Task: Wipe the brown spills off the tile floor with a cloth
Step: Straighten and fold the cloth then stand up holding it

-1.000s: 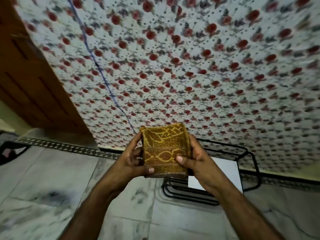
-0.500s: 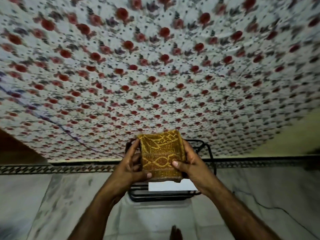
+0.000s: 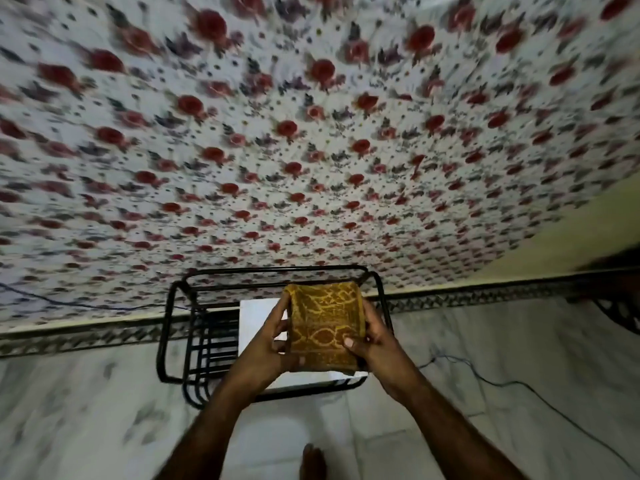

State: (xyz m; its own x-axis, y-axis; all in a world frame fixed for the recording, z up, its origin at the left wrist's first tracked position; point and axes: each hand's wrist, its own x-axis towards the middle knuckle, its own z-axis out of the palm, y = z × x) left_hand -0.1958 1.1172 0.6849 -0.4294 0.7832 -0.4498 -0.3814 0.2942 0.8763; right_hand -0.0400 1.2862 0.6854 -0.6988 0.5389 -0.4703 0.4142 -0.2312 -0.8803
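A folded cloth (image 3: 325, 323), mustard yellow with a brown woven pattern, is held up in front of me at chest height. My left hand (image 3: 266, 344) grips its left edge, thumb under the bottom corner. My right hand (image 3: 375, 341) grips its right edge, thumb pressed on the front. The white marble tile floor (image 3: 104, 410) lies below. No brown spill shows in this view.
A black wire rack (image 3: 194, 341) with a white sheet on it (image 3: 256, 313) stands on the floor under my hands, against a wall hung with rose-print fabric (image 3: 311, 133). A thin cable (image 3: 519, 386) trails across the floor at right. A toe (image 3: 311, 462) shows at the bottom.
The view has swung right: the wooden door left the frame and the rack shifted from right of my hands to under and left of them. The cloth stays held in both hands.
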